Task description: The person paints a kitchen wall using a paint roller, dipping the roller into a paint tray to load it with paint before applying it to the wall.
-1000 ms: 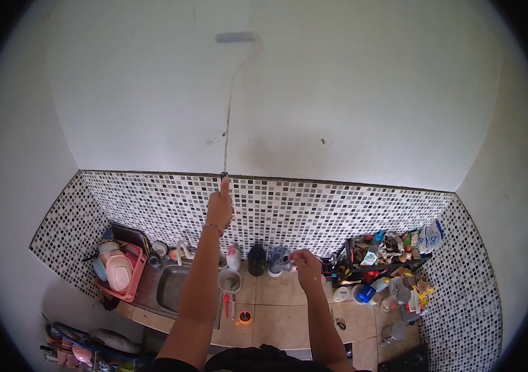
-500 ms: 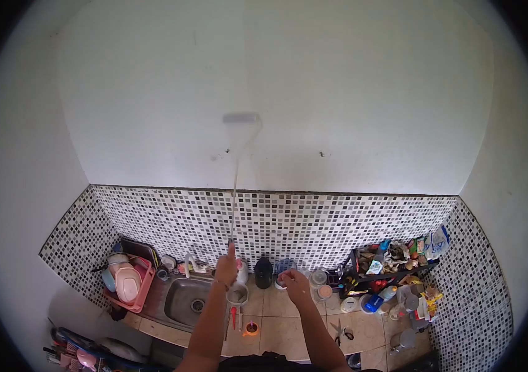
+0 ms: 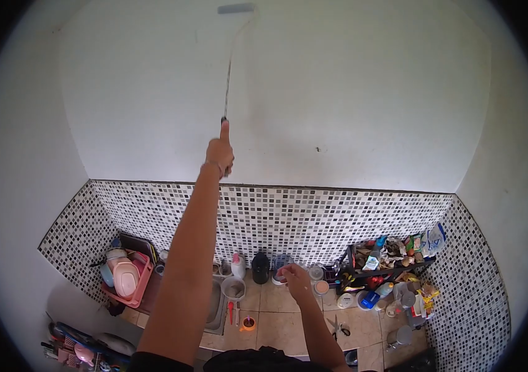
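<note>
My left hand (image 3: 219,154) is wrapped round the handle of a paint roller (image 3: 236,8), its thumb lying up along the grip. The roller's long thin rod rises to the head, which is blurred against the pale wall (image 3: 369,93) near the top of the view. Low over the counter, my right hand (image 3: 296,280) has its fingers curled together beside a small white-rimmed tub (image 3: 277,279); whether anything is in them is hidden. A white bucket (image 3: 233,289) stands left of that hand, with a black container (image 3: 261,268) between them.
Mosaic tiles (image 3: 276,214) band the wall behind the counter. A steel sink (image 3: 216,307) is partly covered by my left arm. Dishes fill a pink basket (image 3: 143,285) at left. Scissors (image 3: 338,328), an orange cup (image 3: 248,323) and a crowded black rack (image 3: 394,270) are nearby.
My left hand has risen from counter height to above the tiles, carrying the paint roller up the wall. My right hand has stayed almost in place.
</note>
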`<action>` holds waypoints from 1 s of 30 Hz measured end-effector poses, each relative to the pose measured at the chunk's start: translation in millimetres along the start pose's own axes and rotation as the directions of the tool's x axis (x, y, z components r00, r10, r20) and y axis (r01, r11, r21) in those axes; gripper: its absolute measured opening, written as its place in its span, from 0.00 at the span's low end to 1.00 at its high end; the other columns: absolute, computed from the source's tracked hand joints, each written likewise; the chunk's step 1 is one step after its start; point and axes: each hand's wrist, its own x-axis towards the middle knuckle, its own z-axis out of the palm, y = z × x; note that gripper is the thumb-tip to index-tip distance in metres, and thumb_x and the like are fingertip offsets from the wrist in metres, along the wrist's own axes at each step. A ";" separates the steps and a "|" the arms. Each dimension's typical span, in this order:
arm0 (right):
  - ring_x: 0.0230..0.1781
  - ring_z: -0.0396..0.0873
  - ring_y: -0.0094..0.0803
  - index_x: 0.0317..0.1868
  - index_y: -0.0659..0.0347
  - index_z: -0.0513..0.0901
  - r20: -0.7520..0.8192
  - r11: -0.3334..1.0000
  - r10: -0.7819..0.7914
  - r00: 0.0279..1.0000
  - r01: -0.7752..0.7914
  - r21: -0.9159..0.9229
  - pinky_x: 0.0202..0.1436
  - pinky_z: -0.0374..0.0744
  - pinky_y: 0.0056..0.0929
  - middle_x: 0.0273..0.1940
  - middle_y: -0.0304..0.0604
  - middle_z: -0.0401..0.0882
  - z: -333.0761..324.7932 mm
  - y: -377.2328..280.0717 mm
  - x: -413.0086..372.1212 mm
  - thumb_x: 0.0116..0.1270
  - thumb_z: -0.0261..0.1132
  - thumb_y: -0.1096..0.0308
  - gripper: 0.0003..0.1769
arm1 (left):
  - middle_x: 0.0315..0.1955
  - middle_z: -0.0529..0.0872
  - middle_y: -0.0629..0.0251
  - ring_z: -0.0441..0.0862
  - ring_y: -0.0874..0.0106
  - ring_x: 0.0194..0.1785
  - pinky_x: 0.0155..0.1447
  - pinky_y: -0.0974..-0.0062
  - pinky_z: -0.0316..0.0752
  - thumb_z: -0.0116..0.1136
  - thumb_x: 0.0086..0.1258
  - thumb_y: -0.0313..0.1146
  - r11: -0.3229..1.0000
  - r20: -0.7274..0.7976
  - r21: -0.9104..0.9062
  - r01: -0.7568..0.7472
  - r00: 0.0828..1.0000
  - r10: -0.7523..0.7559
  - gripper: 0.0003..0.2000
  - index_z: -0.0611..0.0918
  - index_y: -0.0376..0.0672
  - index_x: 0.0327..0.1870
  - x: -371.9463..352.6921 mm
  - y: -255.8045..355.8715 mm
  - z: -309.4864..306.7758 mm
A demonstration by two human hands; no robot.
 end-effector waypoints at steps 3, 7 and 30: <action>0.32 0.80 0.24 0.40 0.65 0.82 -0.037 1.000 0.005 0.999 -0.005 0.004 0.36 0.78 0.22 0.34 0.40 0.84 -12.8 1.7 -1.8 0.68 0.58 0.70 0.08 | 0.09 0.61 0.70 0.58 0.71 0.09 0.16 0.66 0.63 0.39 0.61 0.78 0.993 0.041 -0.105 -0.061 0.997 0.065 0.37 0.61 0.48 0.13 21.1 38.1 -3.8; 0.31 0.80 0.24 0.40 0.65 0.82 -0.111 1.000 0.004 0.994 -0.001 0.024 0.35 0.78 0.23 0.34 0.40 0.84 -27.8 13.7 1.1 0.68 0.58 0.71 0.08 | 0.09 0.63 0.69 0.60 0.71 0.08 0.16 0.67 0.64 0.38 0.58 0.80 0.996 -0.001 -0.074 -0.047 0.999 0.047 0.38 0.64 0.46 0.15 19.4 66.8 -15.5; 0.26 0.79 0.22 0.39 0.61 0.80 -0.022 0.974 -0.025 0.999 0.029 0.225 0.31 0.74 0.20 0.31 0.39 0.83 6.8 15.4 14.4 0.69 0.57 0.67 0.08 | 0.28 0.81 0.41 0.81 0.49 0.35 0.41 0.54 0.76 0.39 0.73 0.43 0.888 0.006 0.390 -0.246 0.964 0.264 0.23 0.62 0.39 0.64 2.0 -191.9 51.1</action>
